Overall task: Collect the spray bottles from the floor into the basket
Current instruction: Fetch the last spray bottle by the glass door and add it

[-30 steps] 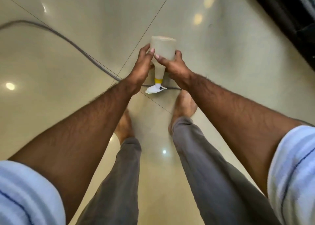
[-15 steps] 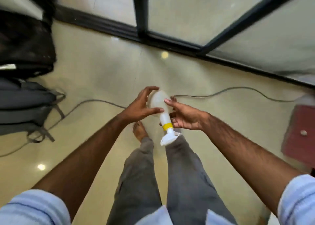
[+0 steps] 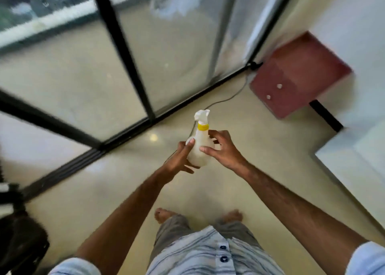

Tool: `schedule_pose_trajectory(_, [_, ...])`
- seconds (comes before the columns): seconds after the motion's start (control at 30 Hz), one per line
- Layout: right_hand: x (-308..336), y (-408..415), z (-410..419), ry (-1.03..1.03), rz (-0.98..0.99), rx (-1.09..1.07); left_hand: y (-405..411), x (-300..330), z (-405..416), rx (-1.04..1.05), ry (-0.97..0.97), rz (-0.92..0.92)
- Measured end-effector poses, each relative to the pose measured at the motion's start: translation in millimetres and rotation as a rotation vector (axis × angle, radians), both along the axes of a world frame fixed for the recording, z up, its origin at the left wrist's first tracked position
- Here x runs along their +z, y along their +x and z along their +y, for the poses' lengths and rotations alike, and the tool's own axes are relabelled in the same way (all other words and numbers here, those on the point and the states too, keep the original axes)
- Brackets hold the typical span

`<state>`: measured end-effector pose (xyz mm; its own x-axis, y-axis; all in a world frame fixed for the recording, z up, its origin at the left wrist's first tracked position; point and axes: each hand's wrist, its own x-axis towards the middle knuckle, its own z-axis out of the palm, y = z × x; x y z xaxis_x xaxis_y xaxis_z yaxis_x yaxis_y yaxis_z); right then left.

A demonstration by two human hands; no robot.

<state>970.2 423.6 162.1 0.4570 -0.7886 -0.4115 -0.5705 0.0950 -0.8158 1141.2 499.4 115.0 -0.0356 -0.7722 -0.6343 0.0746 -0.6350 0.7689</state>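
A translucent white spray bottle [image 3: 200, 145] with a yellow collar and a white trigger head is held upright in front of me, above the floor. My left hand [image 3: 180, 160] cups its lower body from the left and below. My right hand [image 3: 221, 147] touches its right side with thumb and fingertips, fingers spread. No basket is in view.
Black-framed glass sliding doors [image 3: 125, 62] run across the back. A dark red cabinet [image 3: 295, 74] stands at the right against a white wall, with a grey cable [image 3: 227, 98] on the glossy beige floor. A dark bag [image 3: 18, 239] lies at the lower left. My bare feet [image 3: 164, 215] are below.
The bottle has been turned from nozzle-down to nozzle-up between my hands. The view has swung to the right, bringing the red cabinet closer to centre.
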Motion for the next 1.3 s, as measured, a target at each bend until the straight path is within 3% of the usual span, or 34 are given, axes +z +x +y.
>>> schedule_pose_trajectory(0.2, [25.5, -181.1, -43.4, -0.132, -0.167, -0.261, -170.0, 26.7, -89.4, -0.323, -0.086, -0.146])
schedule_pose_trajectory(0.47, [31.3, -420.8, -80.2, -0.147, -0.115, -0.634, -414.3, 34.7, -193.1, -0.725, -0.198, -0.240])
schedule_pose_trajectory(0.8, [24.2, -647.2, -134.0, -0.165, -0.058, -1.019, -653.9, 26.4, -322.4, -1.105, -0.498, -0.272])
schedule_pose_trajectory(1.03, [16.1, -776.7, -178.0, -0.134, 0.008, -1.214, -797.7, 12.3, -412.1, -1.268, -0.527, -0.222])
schedule_pose_trajectory(1.3, [-9.7, -937.8, -205.1, -0.131, 0.099, -1.277, -944.1, -21.6, -481.4, -1.369, -0.461, -0.333])
